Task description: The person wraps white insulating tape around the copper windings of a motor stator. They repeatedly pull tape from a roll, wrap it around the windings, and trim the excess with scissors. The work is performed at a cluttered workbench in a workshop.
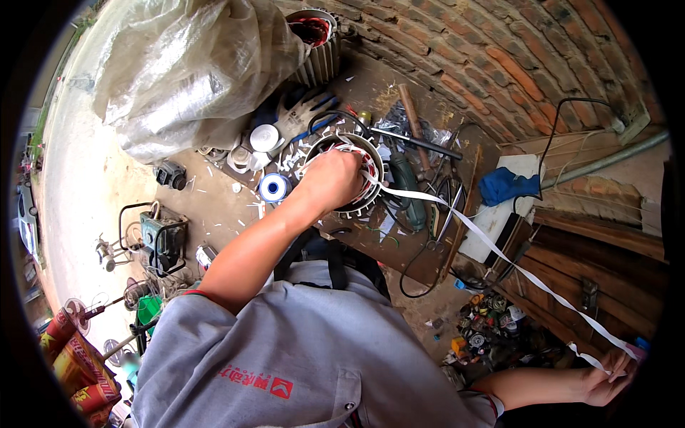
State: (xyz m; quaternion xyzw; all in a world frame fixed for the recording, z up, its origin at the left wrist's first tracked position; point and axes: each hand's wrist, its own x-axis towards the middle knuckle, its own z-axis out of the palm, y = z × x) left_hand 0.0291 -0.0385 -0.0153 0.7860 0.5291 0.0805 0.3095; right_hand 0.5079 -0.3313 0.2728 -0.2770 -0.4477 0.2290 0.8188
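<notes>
A round motor stator (pixel 379 171) with wire coils in it stands on the workbench. My left hand (pixel 332 180) is closed over its opening; the fingertips point down and are hidden, so what they grip does not show. From beside that hand a long white cloth tape (pixel 464 221) stretches across to the far right. There my right hand (pixel 608 379), arm held out wide, is closed on the tape, with a short loose end beside the fingers. A white spool with a blue centre (pixel 274 187) lies left of the stator, near white tape rolls (pixel 264 138).
Work gloves (pixel 303 114), a green power tool (pixel 409 187), a wooden-handled hammer (pixel 413 121), scissors (pixel 432 241) and paper scraps crowd the bench. Plastic sheeting (pixel 193 78) and a finned motor housing (pixel 319 64) stand behind. A brick wall (pixel 492 64) borders the right; a parts heap (pixel 485 328) lies below.
</notes>
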